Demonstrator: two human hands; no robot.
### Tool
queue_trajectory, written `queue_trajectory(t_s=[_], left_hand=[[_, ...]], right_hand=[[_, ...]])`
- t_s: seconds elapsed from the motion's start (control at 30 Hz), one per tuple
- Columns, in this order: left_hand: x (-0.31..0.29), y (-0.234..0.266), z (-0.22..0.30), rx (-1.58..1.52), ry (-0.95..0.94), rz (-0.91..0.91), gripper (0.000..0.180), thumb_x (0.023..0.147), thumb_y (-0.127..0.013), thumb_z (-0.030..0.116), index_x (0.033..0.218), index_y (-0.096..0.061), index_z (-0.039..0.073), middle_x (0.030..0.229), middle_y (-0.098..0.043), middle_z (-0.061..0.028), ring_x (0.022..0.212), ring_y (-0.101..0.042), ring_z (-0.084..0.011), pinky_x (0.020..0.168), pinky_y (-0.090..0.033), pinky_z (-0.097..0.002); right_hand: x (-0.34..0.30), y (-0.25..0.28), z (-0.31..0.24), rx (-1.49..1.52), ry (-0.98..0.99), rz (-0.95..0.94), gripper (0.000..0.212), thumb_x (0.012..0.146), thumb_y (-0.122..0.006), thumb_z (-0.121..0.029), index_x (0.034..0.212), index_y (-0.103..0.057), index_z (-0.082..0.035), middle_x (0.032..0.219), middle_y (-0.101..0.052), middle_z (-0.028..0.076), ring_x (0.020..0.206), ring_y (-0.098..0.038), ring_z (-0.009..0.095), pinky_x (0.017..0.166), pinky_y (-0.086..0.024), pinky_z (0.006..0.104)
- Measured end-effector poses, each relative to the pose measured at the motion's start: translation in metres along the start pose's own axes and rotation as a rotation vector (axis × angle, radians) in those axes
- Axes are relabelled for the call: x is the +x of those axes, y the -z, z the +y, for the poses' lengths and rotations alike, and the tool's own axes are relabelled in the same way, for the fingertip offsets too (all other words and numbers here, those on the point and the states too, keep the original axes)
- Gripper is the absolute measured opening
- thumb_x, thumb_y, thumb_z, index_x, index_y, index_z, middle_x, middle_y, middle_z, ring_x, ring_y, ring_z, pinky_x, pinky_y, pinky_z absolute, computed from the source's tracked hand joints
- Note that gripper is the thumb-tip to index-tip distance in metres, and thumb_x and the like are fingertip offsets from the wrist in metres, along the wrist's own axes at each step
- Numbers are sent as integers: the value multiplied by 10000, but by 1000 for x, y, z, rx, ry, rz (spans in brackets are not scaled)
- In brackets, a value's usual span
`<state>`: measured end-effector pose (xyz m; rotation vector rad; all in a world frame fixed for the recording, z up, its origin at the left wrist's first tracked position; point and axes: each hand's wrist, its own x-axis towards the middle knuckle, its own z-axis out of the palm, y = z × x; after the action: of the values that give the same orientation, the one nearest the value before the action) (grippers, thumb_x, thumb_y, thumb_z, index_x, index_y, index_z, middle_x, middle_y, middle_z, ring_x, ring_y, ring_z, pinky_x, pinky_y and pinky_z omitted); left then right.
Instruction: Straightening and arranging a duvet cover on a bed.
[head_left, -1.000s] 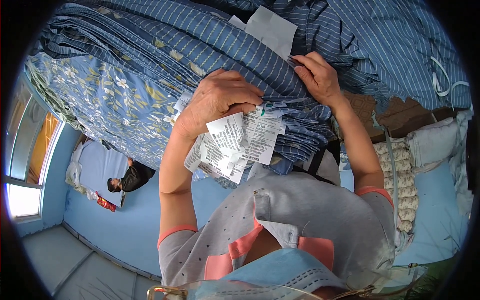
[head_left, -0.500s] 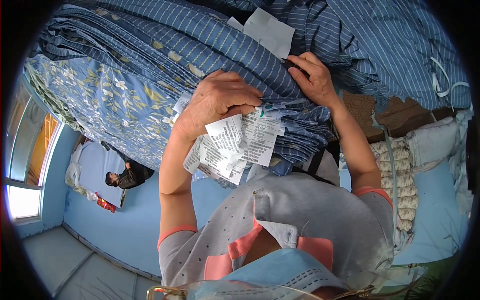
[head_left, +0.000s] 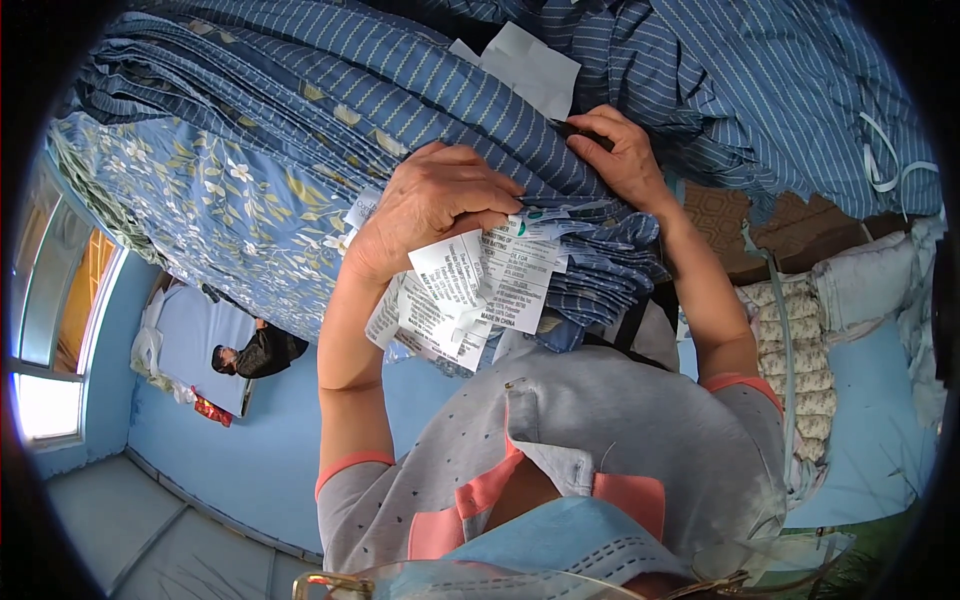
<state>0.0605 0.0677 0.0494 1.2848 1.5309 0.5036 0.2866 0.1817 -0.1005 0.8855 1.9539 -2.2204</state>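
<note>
A thick stack of blue striped fabric (head_left: 440, 75) with many folded layers lies in front of me. My left hand (head_left: 435, 200) is closed on the stack's near edge, its fingers curled over the cloth. White printed labels (head_left: 455, 285) hang in a bunch from that edge, under and beside the hand. To the right, my right hand (head_left: 615, 155) bends its fingers round the stack's far side, thumb toward the fingertips; its fingertips are partly in a dark fold. A blank white label (head_left: 530, 70) sticks up just beyond it. Floral blue fabric (head_left: 220, 190) shows at the stack's left side.
More striped fabric (head_left: 780, 100) with a white tie (head_left: 880, 160) spreads at the far right. Bundled patterned cloth (head_left: 795, 360) lies right of my arm. Another person (head_left: 265, 350) is by a pale table (head_left: 205, 335) at left, near a window (head_left: 50, 400).
My right hand has shifted slightly left along the fabric, and the blank white label beyond it has moved a little the same way. My left hand stays in place.
</note>
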Motion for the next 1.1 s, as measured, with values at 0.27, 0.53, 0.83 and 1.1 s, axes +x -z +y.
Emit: queue_trajectory(t_s=[0.27,0.53,0.83,1.1], left_hand=[[-1,-1,-1,-9,-11,7,179,776,-753,260,861,-763,102,936,-756,-20,828,-660,-185,775,-475,-345],[1,-1,1,-19,-8,-7,151,780,-754,204,872,-760,84,947,-755,-45,821,-651,-205,782,-474,-362],[2,3,19,-6,68,-77,137,806,-752,204,882,-750,91,942,-751,-28,879,-656,-214,880,-448,-372],[7,-12,44,15,169,-68,192,852,-727,210,975,-734,62,974,-734,-50,864,-636,-243,825,-486,-354]], right_hand=[[1,-1,1,27,-19,-14,231,896,-694,-98,1096,-695,17,996,-648,72,896,-633,162,806,-483,250],[-12,21,22,506,-289,399,267,981,-626,-201,1097,-701,27,836,-613,-19,760,-528,58,704,-427,207],[-69,67,39,390,-429,248,257,988,-621,-293,1071,-680,-57,808,-592,-51,674,-472,19,573,-348,186],[-108,73,11,448,-364,213,260,955,-662,-291,1056,-704,-55,808,-616,-45,642,-466,16,553,-334,183]])
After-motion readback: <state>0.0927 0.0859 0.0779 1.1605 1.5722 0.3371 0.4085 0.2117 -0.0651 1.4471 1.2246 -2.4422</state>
